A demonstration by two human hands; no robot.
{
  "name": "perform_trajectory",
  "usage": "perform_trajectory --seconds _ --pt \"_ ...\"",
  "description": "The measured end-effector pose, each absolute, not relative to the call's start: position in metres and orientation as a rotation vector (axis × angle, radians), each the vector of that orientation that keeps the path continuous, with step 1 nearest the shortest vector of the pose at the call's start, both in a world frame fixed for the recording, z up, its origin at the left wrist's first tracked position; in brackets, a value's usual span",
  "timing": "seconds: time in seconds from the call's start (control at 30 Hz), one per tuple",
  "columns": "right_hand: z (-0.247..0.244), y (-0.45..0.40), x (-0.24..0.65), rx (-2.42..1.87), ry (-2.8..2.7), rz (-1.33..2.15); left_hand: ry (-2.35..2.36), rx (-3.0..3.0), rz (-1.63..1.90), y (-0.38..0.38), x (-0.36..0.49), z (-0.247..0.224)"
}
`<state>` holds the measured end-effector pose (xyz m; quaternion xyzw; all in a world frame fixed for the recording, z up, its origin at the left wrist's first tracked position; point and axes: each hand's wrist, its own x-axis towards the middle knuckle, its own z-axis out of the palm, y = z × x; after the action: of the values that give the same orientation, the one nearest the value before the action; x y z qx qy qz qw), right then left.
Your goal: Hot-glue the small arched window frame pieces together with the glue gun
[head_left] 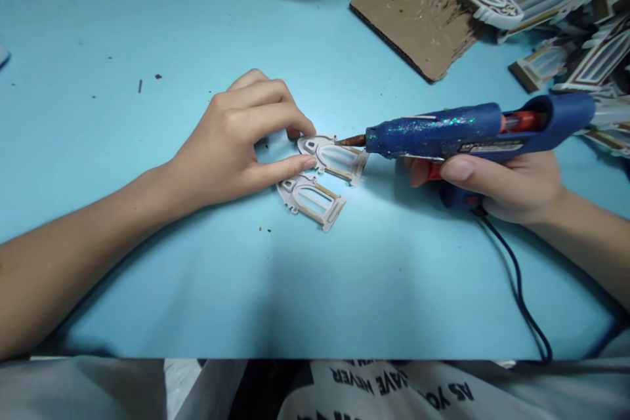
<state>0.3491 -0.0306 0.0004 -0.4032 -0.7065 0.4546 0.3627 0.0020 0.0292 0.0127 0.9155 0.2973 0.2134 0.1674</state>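
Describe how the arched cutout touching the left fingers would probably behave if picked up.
The arched cutout probably feels light, since it looks like thin card. Its narrow strips look fragile and may bend if squeezed. Lying flat, it seems unlikely to roll, though a push could slide it.

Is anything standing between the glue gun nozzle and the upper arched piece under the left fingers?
Nothing visible stands between them. The nozzle of the blue hot glue gun, held in the right hand, reaches the upper arched piece directly, near the left hand.
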Motion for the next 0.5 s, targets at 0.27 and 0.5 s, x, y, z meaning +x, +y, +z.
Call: perform_trajectory --seconds 0.27,0.5 --pt "0.0004 -0.0306 0.3511 -1.047 -1.857 1.15 0.88 2.607 0.574 0.0268 0.0034 0.0147" --pt "-0.0013 -0.0326 0.3582 -1.108 -1.908 1.116 0.931 2.529 0.549 0.0248 0.0058 0.0219"
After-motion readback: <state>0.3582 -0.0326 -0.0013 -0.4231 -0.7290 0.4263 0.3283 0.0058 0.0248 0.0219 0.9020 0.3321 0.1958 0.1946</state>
